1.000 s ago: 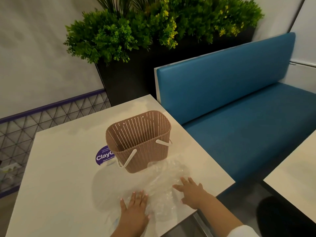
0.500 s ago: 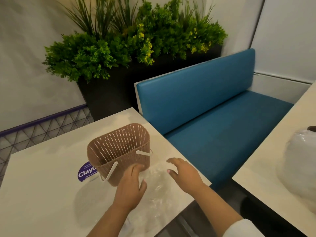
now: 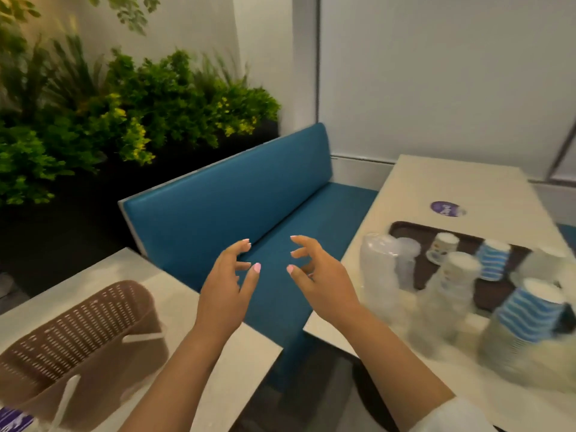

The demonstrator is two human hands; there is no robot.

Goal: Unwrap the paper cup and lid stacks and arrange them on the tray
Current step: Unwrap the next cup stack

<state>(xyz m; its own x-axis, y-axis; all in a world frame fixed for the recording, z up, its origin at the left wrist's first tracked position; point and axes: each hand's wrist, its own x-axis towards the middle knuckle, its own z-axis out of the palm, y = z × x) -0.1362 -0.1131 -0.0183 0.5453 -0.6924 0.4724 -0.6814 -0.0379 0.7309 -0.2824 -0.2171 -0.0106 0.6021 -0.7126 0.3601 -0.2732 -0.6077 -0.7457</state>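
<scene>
Hands lifted off table | left hand [image 3: 229,286], right hand [image 3: 318,275] empty, loosely curled

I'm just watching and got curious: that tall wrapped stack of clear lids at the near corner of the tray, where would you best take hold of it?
Probably around its middle, from the side. The clear lid stack stands upright and tall, so a grip at the top might tip it. It stands at the table's bench-side edge, beside the brown tray, and the right hand, empty and loosely open, is nearest, so coming in from the bench side looks easiest.
</scene>
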